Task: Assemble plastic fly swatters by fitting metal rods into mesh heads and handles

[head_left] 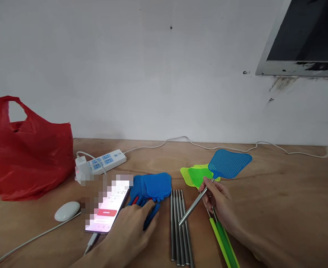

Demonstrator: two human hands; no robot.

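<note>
My right hand (218, 199) pinches a fly swatter by its silvery metal rod (193, 206), just below the blue mesh head (230, 163). The swatter is tilted, its bare rod end pointing down-left above several metal rods (180, 230) laid side by side. Beneath that hand lie yellow-green and green fly swatters (198, 175) with long handles (222, 238) running toward me. My left hand (134, 227) has a dark blue plastic piece (152, 216) between thumb and index finger. Just beyond its fingers is a pile of blue swatter heads (155, 185), with bits of red showing among them.
Left of my left hand lies a lit phone (108, 208) with a charging cable. Behind it is a white power strip (112, 160) with a plugged-in charger. A white mouse (67, 211) and a red plastic bag (32, 156) are farther left. A thin cable runs along the wall.
</note>
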